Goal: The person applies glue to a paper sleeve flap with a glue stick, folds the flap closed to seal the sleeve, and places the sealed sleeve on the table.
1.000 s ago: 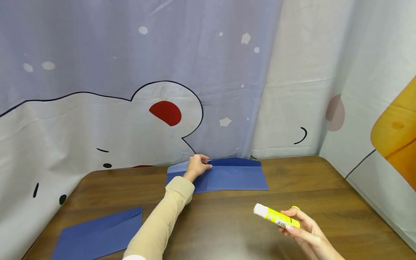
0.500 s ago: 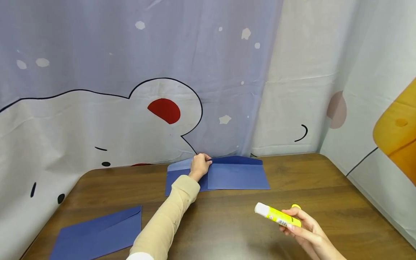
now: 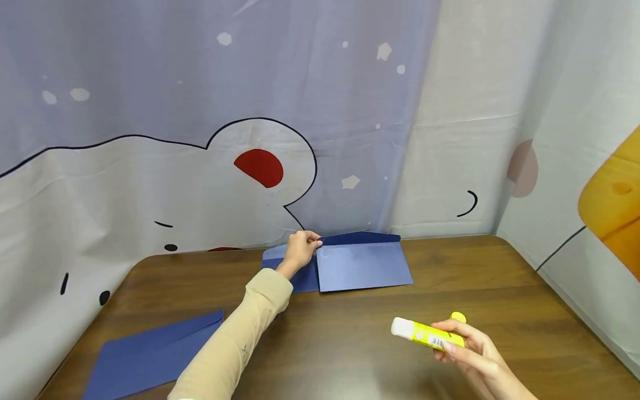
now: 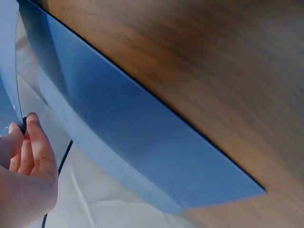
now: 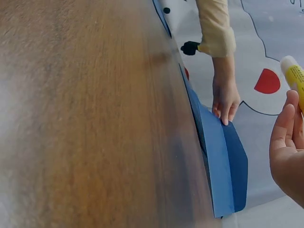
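Note:
At the far side of the table, my left hand (image 3: 300, 248) pinches the upper left corner of a blue envelope (image 3: 365, 266) whose dark flap stands unfolded. This envelope is tilted up a little and overlaps a second open-flapped blue envelope (image 3: 305, 282). The left wrist view has the fingertips (image 4: 34, 128) on the held envelope's edge (image 4: 7, 80), beside the other envelope (image 4: 128, 128). My right hand (image 3: 477, 355) holds a yellow glue stick (image 3: 432, 336) with a white end pointing left. A round yellow cap (image 3: 458, 317) shows behind its fingers.
A third blue envelope (image 3: 155, 355), flap folded down, lies at the near left of the wooden table (image 3: 340, 344). A printed curtain (image 3: 350, 139) hangs along the table's back and right edges.
The pinched envelope has tilted up from the one beneath, its face now lighter. My left hand has shifted slightly left and away. The right hand keeps the glue stick nearly still.

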### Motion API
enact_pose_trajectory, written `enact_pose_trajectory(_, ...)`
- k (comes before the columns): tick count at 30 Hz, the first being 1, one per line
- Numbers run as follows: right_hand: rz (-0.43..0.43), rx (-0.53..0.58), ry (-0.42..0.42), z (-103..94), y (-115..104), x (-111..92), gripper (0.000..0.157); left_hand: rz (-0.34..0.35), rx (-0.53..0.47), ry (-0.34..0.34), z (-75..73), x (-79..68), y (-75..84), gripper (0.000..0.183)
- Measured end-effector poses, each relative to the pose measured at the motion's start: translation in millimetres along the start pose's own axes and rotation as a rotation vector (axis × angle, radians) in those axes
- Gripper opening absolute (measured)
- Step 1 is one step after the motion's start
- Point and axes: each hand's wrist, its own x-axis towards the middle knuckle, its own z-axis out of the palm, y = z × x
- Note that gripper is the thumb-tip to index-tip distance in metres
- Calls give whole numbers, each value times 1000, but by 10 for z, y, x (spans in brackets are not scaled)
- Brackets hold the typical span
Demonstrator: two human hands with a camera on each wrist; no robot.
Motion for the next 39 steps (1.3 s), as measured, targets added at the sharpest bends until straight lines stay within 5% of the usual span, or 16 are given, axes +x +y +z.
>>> enact_pose_trajectory(8,-42,-62,-16,-21,-28,65,57,-4,-51,-44,-268,-188,19,13)
enact_pose_trajectory(20,-25,-62,-23,-24,-71,93,58,-6,-36,-170,-496,-642,310,16)
enact_pose_trajectory(30,-23,-87,-8,-8,-79,119,55,43,-90,-242,-568,-1130,338,14)
enact_pose_trajectory(39,1,-160,-6,11,-46,146,55,-41,-175,-358,-582,-1451,264,11)
